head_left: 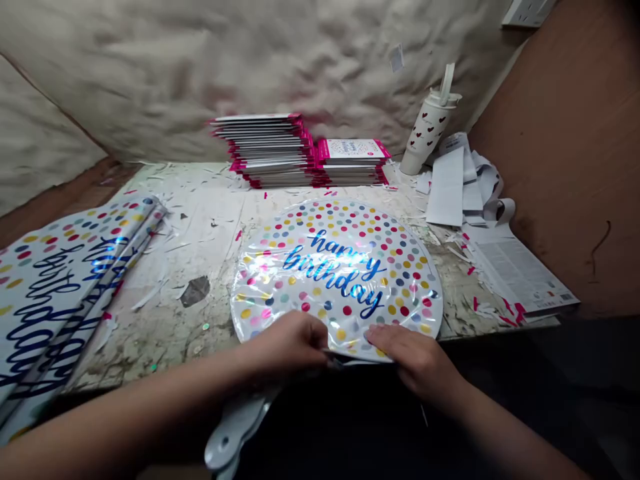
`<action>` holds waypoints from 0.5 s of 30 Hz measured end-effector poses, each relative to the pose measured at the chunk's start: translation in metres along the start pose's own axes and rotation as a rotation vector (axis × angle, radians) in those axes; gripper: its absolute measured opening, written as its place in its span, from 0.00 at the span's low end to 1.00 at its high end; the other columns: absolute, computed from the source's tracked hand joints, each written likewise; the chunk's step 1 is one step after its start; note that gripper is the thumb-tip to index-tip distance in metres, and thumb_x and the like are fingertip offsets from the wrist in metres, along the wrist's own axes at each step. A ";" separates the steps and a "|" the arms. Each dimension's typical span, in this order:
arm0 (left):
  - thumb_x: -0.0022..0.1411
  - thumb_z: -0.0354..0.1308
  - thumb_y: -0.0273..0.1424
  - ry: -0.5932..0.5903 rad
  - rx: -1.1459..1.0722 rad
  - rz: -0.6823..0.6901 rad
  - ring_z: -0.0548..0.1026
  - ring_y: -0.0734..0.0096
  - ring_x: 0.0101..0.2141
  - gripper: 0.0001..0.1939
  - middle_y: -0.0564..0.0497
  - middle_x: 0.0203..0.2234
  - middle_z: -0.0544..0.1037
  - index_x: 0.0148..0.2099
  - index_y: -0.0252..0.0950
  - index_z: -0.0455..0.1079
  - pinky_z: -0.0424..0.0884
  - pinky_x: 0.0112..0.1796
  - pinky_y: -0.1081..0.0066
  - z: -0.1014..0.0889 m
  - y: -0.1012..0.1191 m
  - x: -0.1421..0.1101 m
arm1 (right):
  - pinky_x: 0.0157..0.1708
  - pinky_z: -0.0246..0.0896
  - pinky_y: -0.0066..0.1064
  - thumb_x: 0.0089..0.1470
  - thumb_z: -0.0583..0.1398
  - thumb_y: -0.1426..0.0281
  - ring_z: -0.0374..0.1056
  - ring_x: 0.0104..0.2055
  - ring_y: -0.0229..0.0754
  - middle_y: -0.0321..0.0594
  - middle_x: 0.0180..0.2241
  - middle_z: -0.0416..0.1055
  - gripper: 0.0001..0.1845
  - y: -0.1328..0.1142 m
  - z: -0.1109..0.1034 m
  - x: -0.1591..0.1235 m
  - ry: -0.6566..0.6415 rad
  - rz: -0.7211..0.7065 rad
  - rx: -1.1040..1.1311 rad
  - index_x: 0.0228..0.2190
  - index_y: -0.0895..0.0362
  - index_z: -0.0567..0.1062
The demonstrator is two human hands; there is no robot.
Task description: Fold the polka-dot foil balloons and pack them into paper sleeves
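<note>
A round flat foil balloon (pixel 337 267) with coloured dots and blue "happy birthday" lettering lies on the worn table (pixel 210 227) in front of me. My left hand (pixel 290 343) pinches the balloon's near edge with fingers closed. My right hand (pixel 415 357) rests on the same edge a little to the right, its fingers pressed down on the foil. Below my hands the balloon's white neck tab (pixel 235 433) hangs off the table edge.
A pile of similar folded foil balloons (pixel 60 280) lies at the left. Stacks of pink-edged cards (pixel 300 150) stand at the back, with a heart-patterned cup (pixel 427 133) and loose white paper strips (pixel 455 183) to the right. A printed sheet (pixel 520 273) lies near the brown wall.
</note>
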State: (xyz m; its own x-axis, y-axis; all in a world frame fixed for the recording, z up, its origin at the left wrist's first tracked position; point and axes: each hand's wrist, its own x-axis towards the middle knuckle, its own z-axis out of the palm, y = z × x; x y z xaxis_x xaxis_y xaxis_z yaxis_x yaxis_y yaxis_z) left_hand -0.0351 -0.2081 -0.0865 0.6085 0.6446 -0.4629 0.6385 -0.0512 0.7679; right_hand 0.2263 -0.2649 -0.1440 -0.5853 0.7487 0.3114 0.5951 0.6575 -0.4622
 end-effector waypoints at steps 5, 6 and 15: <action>0.46 0.62 0.44 -0.224 -0.432 -0.148 0.60 0.78 0.17 0.16 0.55 0.15 0.67 0.24 0.35 0.69 0.53 0.19 0.78 -0.018 -0.015 0.023 | 0.48 0.64 0.34 0.48 0.62 0.68 0.68 0.48 0.43 0.38 0.47 0.72 0.25 0.001 -0.036 0.026 -0.303 0.119 0.292 0.50 0.51 0.69; 0.45 0.62 0.44 -0.195 -0.451 -0.162 0.61 0.78 0.17 0.16 0.55 0.15 0.67 0.24 0.35 0.67 0.54 0.19 0.78 -0.019 -0.013 0.026 | 0.46 0.65 0.33 0.44 0.65 0.64 0.69 0.47 0.44 0.37 0.47 0.72 0.30 -0.002 -0.042 0.035 -0.371 0.127 0.337 0.51 0.50 0.68; 0.54 0.51 0.32 0.445 0.626 0.049 0.73 0.62 0.31 0.13 0.50 0.32 0.76 0.42 0.43 0.70 0.65 0.32 0.69 -0.061 -0.004 -0.050 | 0.33 0.66 0.28 0.44 0.53 0.82 0.72 0.34 0.40 0.34 0.33 0.76 0.19 -0.017 -0.029 0.072 -0.049 0.287 0.152 0.35 0.53 0.75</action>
State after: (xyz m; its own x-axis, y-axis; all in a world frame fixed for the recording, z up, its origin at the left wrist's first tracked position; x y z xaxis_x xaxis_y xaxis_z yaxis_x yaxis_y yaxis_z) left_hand -0.0970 -0.1935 -0.0392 0.4803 0.8700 -0.1113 0.8442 -0.4242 0.3276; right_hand 0.1901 -0.2192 -0.0893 -0.4335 0.8942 0.1118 0.6527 0.3971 -0.6452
